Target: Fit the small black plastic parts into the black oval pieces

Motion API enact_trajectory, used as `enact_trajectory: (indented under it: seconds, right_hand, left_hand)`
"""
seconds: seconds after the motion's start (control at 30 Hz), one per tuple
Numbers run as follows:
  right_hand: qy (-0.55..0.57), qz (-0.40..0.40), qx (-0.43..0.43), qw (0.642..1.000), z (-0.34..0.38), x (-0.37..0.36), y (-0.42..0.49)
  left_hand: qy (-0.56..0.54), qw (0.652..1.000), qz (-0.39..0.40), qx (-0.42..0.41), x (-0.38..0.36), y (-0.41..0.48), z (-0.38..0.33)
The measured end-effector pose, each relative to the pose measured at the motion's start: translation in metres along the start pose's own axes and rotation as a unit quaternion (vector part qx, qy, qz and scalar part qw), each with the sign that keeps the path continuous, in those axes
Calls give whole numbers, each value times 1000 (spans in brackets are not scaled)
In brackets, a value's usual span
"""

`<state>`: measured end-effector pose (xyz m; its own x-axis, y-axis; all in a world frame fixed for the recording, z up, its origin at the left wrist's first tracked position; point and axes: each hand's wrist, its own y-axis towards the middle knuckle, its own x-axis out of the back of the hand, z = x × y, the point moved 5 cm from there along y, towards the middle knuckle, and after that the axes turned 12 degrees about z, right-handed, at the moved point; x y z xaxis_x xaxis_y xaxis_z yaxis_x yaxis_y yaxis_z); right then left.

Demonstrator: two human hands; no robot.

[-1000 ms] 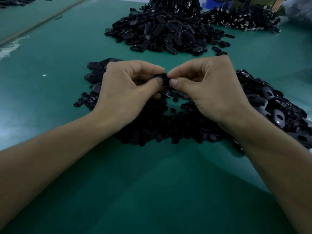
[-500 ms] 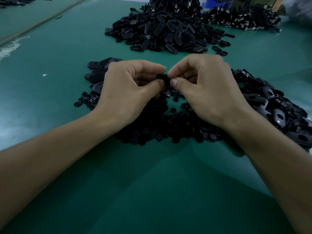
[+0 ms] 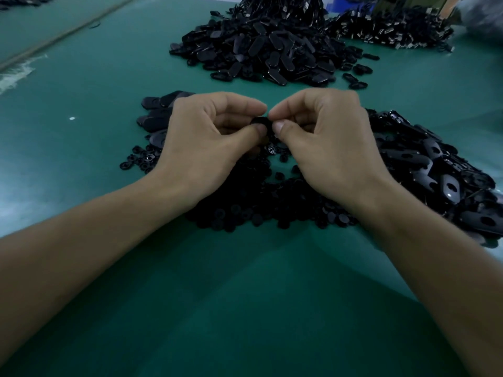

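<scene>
My left hand (image 3: 206, 142) and my right hand (image 3: 332, 148) meet at the middle of the green table, thumbs and forefingers pinching one black oval piece (image 3: 260, 123) from both sides. Most of that piece is hidden by the fingertips. Whether a small part sits in it cannot be seen. Under and in front of both hands lies a heap of small black plastic parts (image 3: 261, 205). A few black oval pieces (image 3: 158, 115) lie just left of my left hand. More oval pieces with holes (image 3: 435, 170) are piled to the right of my right hand.
A big mound of black oval pieces (image 3: 266, 47) sits at the back centre of the green table (image 3: 245, 295). Another dark pile with metal bits (image 3: 392, 28) lies at the back right. A small white speck (image 3: 71, 118) lies on the mat at the left.
Both hands stay almost in place. The fingertips have shifted slightly around the pinched oval piece, and the right hand has turned up a little.
</scene>
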<state>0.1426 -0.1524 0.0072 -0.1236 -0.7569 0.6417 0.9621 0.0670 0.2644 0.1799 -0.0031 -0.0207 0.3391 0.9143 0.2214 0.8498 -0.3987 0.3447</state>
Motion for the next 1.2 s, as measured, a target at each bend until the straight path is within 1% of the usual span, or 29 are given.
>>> enact_trajectory:
  seconds: [0.27,0.47,0.6,0.77,0.87,0.97,1.1,1.2]
  right_hand:
    - [-3,-20,2,1000,3,-4,-2]
    - [-13,-40,-2,999,4,-5,-6]
    - [-43,-34,5,999,10,-6,-8]
    - [-45,3,29,999,16,-6,-8]
    - [-25,-9,36,999,12,0,-6]
    - [-9,-11,14,1000,0,5,-3]
    - [91,58,-21,994,-14,2,3]
    - [140,79,-19,987,-17,3,5]
  left_hand:
    - [-3,1000,1,-2,1,-1,-1]
    - [104,994,4,-28,0,-2,-8]
    - [138,990,-2,-33,0,-3,-9]
    - [115,993,-8,-19,4,-2,-5]
    - [81,997,-6,-10,3,-1,-3]
    - [31,999,8,-4,0,-1,-3]
    - [-19,1000,8,7,-1,-1,-1]
    - [-36,999,10,12,0,0,0]
